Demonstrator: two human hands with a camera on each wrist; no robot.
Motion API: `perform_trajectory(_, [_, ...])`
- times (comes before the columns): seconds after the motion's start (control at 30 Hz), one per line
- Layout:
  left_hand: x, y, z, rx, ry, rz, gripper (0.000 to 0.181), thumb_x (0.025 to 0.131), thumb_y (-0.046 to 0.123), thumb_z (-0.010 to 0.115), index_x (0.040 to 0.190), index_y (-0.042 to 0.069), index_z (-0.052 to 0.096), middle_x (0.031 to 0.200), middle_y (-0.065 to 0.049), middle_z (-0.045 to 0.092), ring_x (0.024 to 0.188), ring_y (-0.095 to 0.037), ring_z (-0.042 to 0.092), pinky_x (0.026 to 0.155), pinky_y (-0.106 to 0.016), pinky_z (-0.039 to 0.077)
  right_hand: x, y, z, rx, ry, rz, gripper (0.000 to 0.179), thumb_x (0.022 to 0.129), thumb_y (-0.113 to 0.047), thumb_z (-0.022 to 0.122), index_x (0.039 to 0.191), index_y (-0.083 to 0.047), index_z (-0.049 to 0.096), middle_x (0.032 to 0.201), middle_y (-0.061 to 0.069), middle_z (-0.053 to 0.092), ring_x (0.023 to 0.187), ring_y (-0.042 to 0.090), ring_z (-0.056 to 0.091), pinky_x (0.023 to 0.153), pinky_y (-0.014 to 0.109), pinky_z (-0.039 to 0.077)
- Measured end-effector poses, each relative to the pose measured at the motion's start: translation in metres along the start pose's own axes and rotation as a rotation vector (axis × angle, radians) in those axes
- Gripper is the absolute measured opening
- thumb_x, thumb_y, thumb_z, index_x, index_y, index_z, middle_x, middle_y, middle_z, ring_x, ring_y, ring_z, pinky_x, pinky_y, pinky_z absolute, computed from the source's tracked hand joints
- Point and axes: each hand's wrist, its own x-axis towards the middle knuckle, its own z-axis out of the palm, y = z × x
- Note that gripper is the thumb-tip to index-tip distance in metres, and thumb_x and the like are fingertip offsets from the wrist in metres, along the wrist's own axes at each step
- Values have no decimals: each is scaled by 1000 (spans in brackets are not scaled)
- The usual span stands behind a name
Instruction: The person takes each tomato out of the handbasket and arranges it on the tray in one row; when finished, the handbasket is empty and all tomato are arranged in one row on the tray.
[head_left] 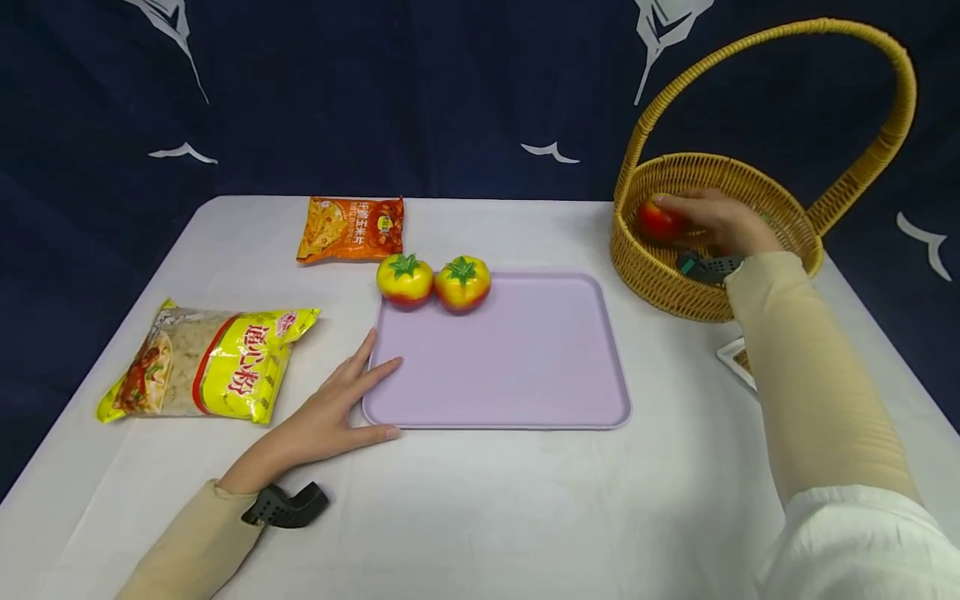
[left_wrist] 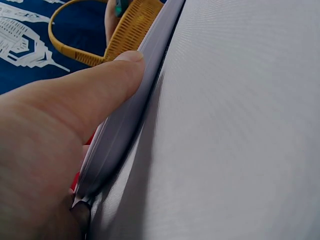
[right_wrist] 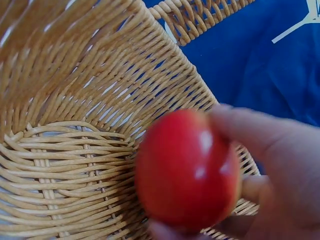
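Note:
My right hand (head_left: 720,218) is inside the wicker basket (head_left: 675,283) and grips a shiny red toy tomato (right_wrist: 187,170), thumb and fingers round its sides. In the right wrist view the tomato hangs over the woven bottom, close to the wall. My left hand (head_left: 337,408) spreads its fingers along the left edge of a lilac tray (head_left: 510,358), the thumb at the near left corner. Two yellow-and-red toy tomatoes (head_left: 405,282) with green leaf tops sit side by side at the tray's far left corner.
An orange snack bag (head_left: 352,229) lies behind the tray. To the left rests a yellow pasta bag (head_left: 213,362). The basket's tall handle (head_left: 825,27) arches above it. A small white-edged packet (head_left: 738,362) is partly hidden under my right forearm.

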Motion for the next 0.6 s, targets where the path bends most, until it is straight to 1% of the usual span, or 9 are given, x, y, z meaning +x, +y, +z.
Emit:
perform_trajectory(0.13, [0,-1,1,-3,0,7,83,78,39,75,145,12,35,155,-11,-4,138,-37,7,101,-63,20,-7,-8,-3,166,76,-18,78,81,-60,59,144,-24,28,145,5,26,132,33,20,108,52,11])
perform_trajectory(0.23, [1,-2,1,0,-2,8,84,78,39,75,146,12,35,155,-11,-4,138,-37,7,101,-62,20,-19,-19,-5,277,137,-101,70,81,-54,63,137,-22,37,135,-2,37,124,25,33,109,46,13])
perform_trajectory(0.3, [1,-2,1,6,-4,6,84,78,40,75,146,12,34,155,-10,-5,138,-37,6,102,-62,19,-30,-27,-4,382,167,-180,67,82,-48,65,136,-19,39,134,-2,39,118,20,37,105,39,28])
perform_trajectory(0.37, [2,-2,0,12,-8,0,84,79,42,74,146,13,34,155,-10,-6,138,-37,6,101,-62,19,-41,-35,-1,531,184,-263,63,83,-39,68,136,-17,42,137,-2,38,115,16,40,93,32,43])
perform_trajectory(0.4, [2,-2,0,13,-11,-4,83,79,42,73,146,14,33,155,-9,-6,138,-37,6,101,-62,19,-48,-38,3,620,192,-302,58,83,-34,69,134,-17,45,137,-2,38,116,15,40,86,29,48])
perform_trajectory(0.47, [1,-2,-1,14,-15,-10,83,79,44,72,147,14,33,155,-9,-6,138,-37,6,101,-63,19,-59,-43,14,783,193,-380,50,85,-23,69,130,-17,50,138,-3,38,119,16,39,75,27,52])
perform_trajectory(0.5, [1,-2,-1,13,-17,-14,83,80,45,72,147,15,33,155,-8,-7,138,-37,6,101,-63,19,-65,-46,21,838,197,-416,47,85,-19,68,129,-17,51,137,-3,39,120,16,39,74,29,53])
perform_trajectory(0.57, [0,-2,-1,9,-19,-16,83,80,45,71,147,15,33,155,-8,-7,138,-37,6,101,-64,18,-75,-47,39,882,186,-494,43,87,-13,66,128,-15,52,136,-2,40,122,18,38,73,31,53])
perform_trajectory(0.6, [0,-2,-2,6,-20,-17,83,80,45,71,147,15,33,155,-8,-7,138,-37,5,101,-64,18,-79,-48,49,881,174,-535,42,88,-12,65,127,-14,52,136,0,40,122,20,37,73,30,53])
